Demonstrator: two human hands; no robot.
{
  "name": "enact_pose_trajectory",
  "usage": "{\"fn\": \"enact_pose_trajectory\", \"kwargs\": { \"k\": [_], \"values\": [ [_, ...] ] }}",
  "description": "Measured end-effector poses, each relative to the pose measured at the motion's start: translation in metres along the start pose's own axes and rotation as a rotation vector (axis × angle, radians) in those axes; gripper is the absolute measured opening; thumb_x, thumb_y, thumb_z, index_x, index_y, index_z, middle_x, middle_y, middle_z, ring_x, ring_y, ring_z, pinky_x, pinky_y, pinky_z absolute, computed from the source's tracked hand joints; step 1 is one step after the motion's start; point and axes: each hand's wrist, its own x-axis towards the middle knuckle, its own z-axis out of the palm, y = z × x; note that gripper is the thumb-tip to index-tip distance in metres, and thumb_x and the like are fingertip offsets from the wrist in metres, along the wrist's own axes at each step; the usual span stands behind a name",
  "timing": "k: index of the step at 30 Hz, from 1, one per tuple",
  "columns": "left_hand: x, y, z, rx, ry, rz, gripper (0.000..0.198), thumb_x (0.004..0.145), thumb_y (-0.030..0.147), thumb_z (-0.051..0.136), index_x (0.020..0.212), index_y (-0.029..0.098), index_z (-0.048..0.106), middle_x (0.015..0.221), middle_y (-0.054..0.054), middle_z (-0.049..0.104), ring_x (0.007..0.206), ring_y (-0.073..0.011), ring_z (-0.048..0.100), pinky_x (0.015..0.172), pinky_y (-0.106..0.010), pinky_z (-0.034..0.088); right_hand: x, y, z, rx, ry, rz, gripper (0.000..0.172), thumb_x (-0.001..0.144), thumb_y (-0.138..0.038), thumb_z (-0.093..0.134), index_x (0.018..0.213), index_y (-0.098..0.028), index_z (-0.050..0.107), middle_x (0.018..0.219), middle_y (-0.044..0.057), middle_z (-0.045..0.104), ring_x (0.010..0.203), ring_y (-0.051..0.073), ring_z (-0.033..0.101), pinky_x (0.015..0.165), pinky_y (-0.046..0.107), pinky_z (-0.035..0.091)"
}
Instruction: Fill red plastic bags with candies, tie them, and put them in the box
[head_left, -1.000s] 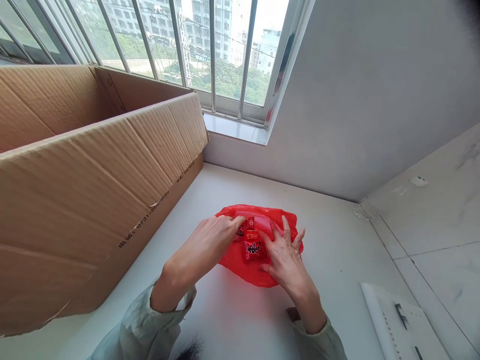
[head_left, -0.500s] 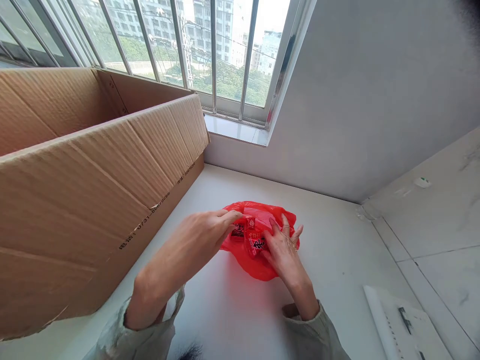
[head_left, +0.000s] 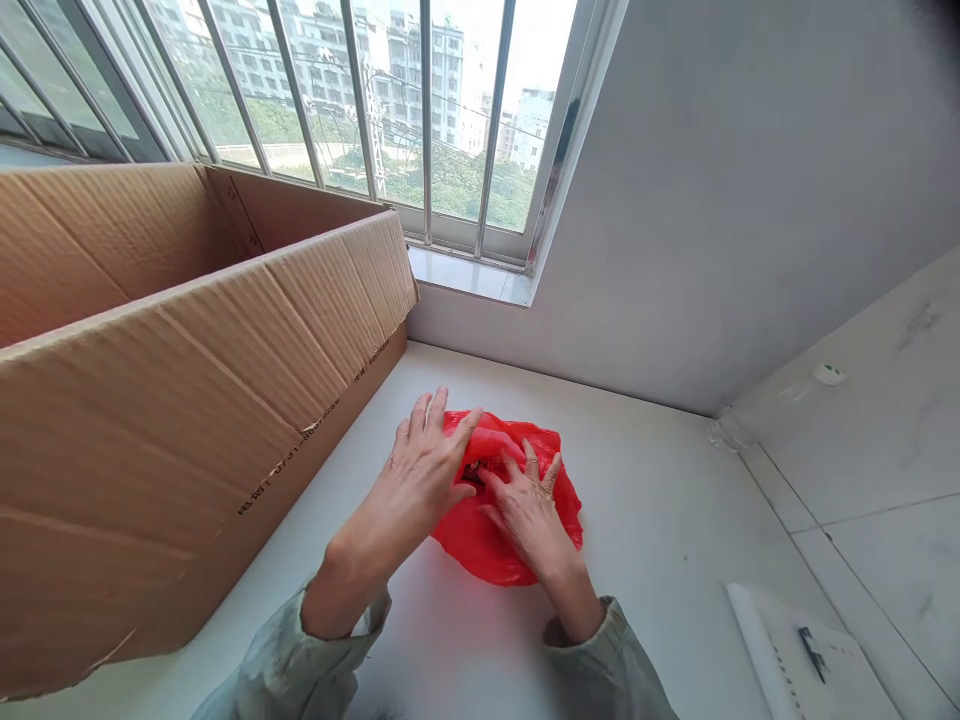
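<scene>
On the white table [head_left: 645,610] below the barred window [head_left: 360,120], the red plastic bag [head_left: 484,545] lies apart from the cardboard box [head_left: 225,390], probably so that both hands can reach it freely. The left hand [head_left: 416,475] has its fingers widely spread at the bag's left edge; the right hand [head_left: 529,510] fans its fingers over the folds, near a dark-printed packet [head_left: 473,470], but whether it pinches anything, I cannot tell.

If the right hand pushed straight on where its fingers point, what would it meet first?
Most likely the red plastic bag: the right hand seems to touch it, and crumpled folds lie ahead. A small dark-printed packet sits near the index fingertip; depth there is unclear.
</scene>
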Motion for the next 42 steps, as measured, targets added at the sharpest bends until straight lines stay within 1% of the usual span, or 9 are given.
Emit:
{"fn": "enact_pose_trajectory", "kwargs": {
  "k": [6,11,16,19,21,25,32,37,42],
  "values": [
    [-0.006,-0.012,0.008,-0.002,-0.052,-0.011,0.067,0.09,-0.004,0.024,0.15,0.026,0.026,0.142,-0.021,0.041,0.125,-0.0301,0.049,0.093,-0.045,0.046,-0.007,0.035,-0.009,-0.049,0.033,0.133,0.029,0.093,-0.019,0.046,0.116,-0.024,0.063,0.122,0.012,0.06,0.141,0.041,0.02,0.104,0.077,0.009],
    [-0.005,-0.006,-0.008,-0.103,0.0,0.112,0.059,0.091,0.002,0.029,0.14,0.032,0.041,0.116,-0.008,0.058,0.095,-0.0185,0.061,0.074,-0.027,0.047,-0.008,0.045,-0.014,-0.116,0.091,0.223,0.035,0.092,-0.011,0.04,0.113,-0.02,0.066,0.117,0.016,0.062,0.142,0.042,0.015,0.1,0.079,0.012],
    [0.003,0.001,-0.01,-0.162,-0.017,0.093,0.036,0.089,0.005,0.036,0.102,0.022,0.064,0.08,-0.001,0.06,0.06,-0.0122,0.052,0.056,-0.023,0.037,-0.008,0.029,-0.028,-0.118,0.309,0.097,0.039,0.088,-0.002,0.041,0.1,-0.026,0.069,0.126,0.006,0.062,0.139,0.035,0.024,0.105,0.075,0.002],
    [0.004,-0.001,-0.01,-0.291,0.096,0.044,0.026,0.091,0.011,0.041,0.094,0.02,0.065,0.083,-0.002,0.062,0.066,-0.0131,0.056,0.062,-0.024,0.041,-0.01,0.019,-0.04,-0.053,0.44,0.013,0.036,0.089,-0.003,0.041,0.099,-0.023,0.069,0.112,0.004,0.068,0.124,0.026,0.045,0.112,0.052,0.023],
    [0.004,-0.003,-0.011,-0.351,0.17,0.023,0.024,0.09,0.011,0.043,0.096,0.02,0.065,0.086,-0.001,0.063,0.069,-0.0132,0.056,0.065,-0.025,0.043,-0.009,0.012,-0.042,-0.01,0.397,-0.029,0.033,0.091,-0.005,0.041,0.097,-0.021,0.069,0.089,0.004,0.07,0.102,0.021,0.056,0.093,0.033,0.042],
    [0.003,-0.009,-0.015,-0.347,0.158,-0.005,0.026,0.09,0.01,0.044,0.098,0.02,0.067,0.088,-0.001,0.065,0.068,-0.0134,0.056,0.064,-0.026,0.043,0.007,-0.004,-0.02,0.03,0.154,-0.06,0.029,0.09,-0.008,0.043,0.087,-0.023,0.067,0.077,0.002,0.068,0.084,0.019,0.058,0.067,0.026,0.042],
    [0.003,-0.01,-0.017,-0.261,0.146,0.043,0.025,0.092,0.015,0.044,0.093,0.02,0.068,0.083,-0.002,0.065,0.068,-0.0145,0.06,0.064,-0.025,0.042,0.032,-0.025,0.033,0.044,0.101,0.059,0.027,0.09,-0.028,0.051,0.111,-0.015,0.061,0.112,0.014,0.065,0.104,0.028,0.053,0.088,0.039,0.044],
    [0.004,-0.01,-0.018,-0.245,0.158,0.047,0.026,0.093,0.016,0.043,0.092,0.02,0.069,0.078,-0.002,0.063,0.064,-0.0135,0.058,0.061,-0.024,0.041,0.019,-0.017,0.018,0.166,0.028,0.016,0.032,0.083,-0.008,0.045,0.108,-0.021,0.061,0.113,0.008,0.063,0.109,0.026,0.05,0.096,0.042,0.038],
    [0.004,-0.011,-0.019,-0.245,0.127,0.043,0.026,0.092,0.015,0.044,0.092,0.021,0.069,0.08,-0.002,0.063,0.066,-0.0136,0.058,0.06,-0.024,0.04,0.015,0.006,0.001,0.436,-0.009,-0.079,0.036,0.085,-0.01,0.046,0.115,-0.025,0.059,0.112,0.003,0.065,0.109,0.023,0.05,0.097,0.039,0.037]
  ]
}}
